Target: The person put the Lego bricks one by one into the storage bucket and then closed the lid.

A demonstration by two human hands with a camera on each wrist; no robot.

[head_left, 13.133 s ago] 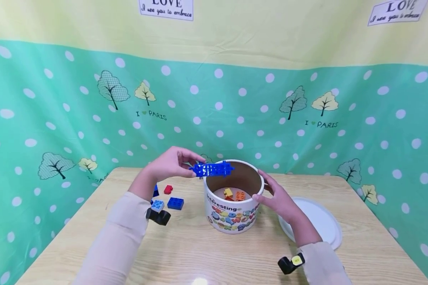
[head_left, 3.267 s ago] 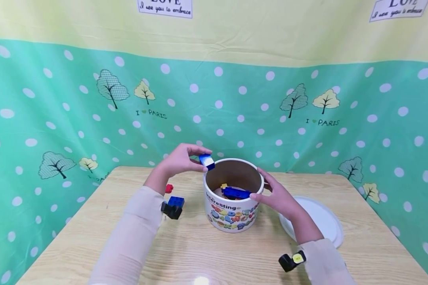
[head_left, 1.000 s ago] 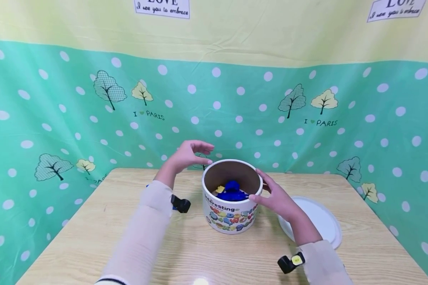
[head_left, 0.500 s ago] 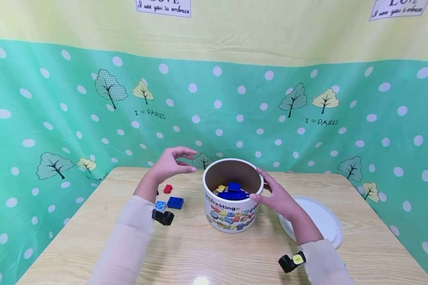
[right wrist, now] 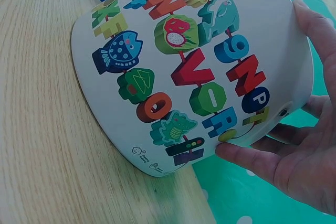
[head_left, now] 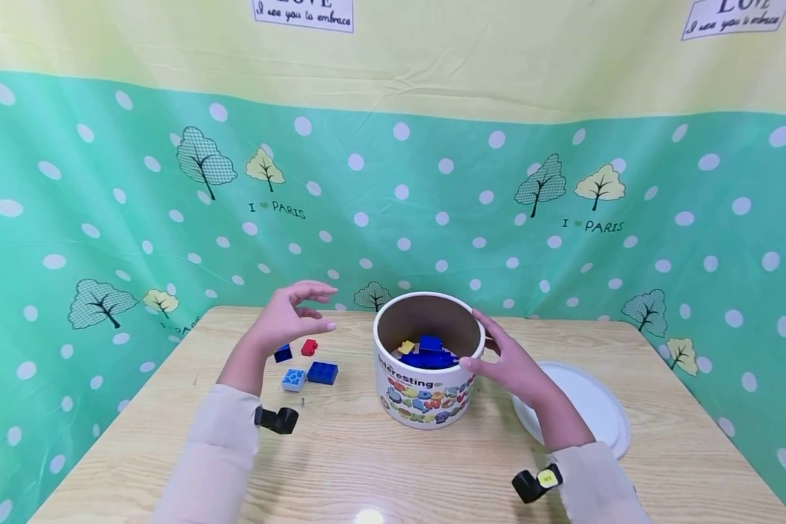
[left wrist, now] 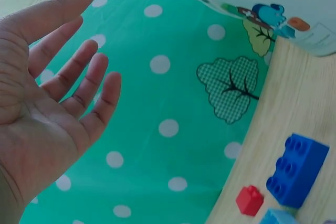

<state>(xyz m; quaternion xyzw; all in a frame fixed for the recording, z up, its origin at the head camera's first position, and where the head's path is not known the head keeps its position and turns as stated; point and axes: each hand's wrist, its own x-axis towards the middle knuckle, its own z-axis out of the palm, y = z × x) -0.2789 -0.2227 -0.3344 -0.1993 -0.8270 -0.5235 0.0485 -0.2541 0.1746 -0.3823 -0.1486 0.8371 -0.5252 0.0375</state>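
Note:
My left hand point(head_left: 282, 320) hangs over the left of the table, holding nothing, its fingers apart in the left wrist view. Below and beside it lie a small dark blue brick point(head_left: 283, 353), a red brick point(head_left: 309, 347), a blue brick point(head_left: 323, 373) and a light blue brick point(head_left: 293, 379). My right hand point(head_left: 514, 364) grips the right side of a white round bucket point(head_left: 426, 400) printed with coloured letters, its thumb near the front rim. Inside the bucket show a long blue piece point(head_left: 427, 360), a blue block point(head_left: 430, 342) and a yellow brick point(head_left: 406, 347).
A white round lid point(head_left: 586, 400) lies on the table point(head_left: 393, 473) right of the bucket, partly behind the right forearm. Close behind the table hangs a green dotted curtain point(head_left: 419, 244). A tiny grey bit point(head_left: 303, 402) lies in front of the bricks.
The long blue piece and then a blue block, both held earlier by my left hand, are now in the bucket. The empty left hand has moved left from the rim. The right hand stays.

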